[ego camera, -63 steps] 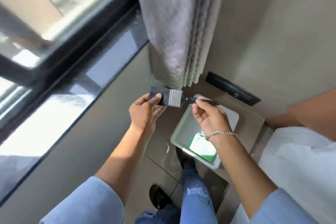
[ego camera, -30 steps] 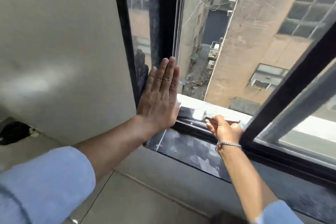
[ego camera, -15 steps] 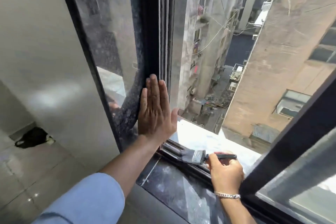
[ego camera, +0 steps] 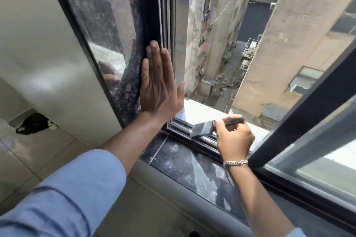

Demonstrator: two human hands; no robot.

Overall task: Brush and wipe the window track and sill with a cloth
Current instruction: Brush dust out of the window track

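Observation:
My right hand (ego camera: 234, 139) grips the dark handle of a flat paintbrush (ego camera: 204, 130). Its grey bristles rest on the black window track (ego camera: 185, 132), near the track's left corner. My left hand (ego camera: 159, 84) lies flat, fingers up, against the dark vertical window frame (ego camera: 152, 15), holding nothing. The dusty black stone sill (ego camera: 185, 163) runs below the track, toward me. No cloth is in sight.
The window stands open onto a deep drop between buildings. A sliding sash frame (ego camera: 300, 109) crosses diagonally at the right, close to my right wrist. A pale wall (ego camera: 34, 34) is on the left, with a black object (ego camera: 31, 122) on the tiled floor.
Two seconds ago both hands held the brush over a tray. Since then my left hand went flat onto the frame, and my right hand has drawn the brush slightly rightward along the track.

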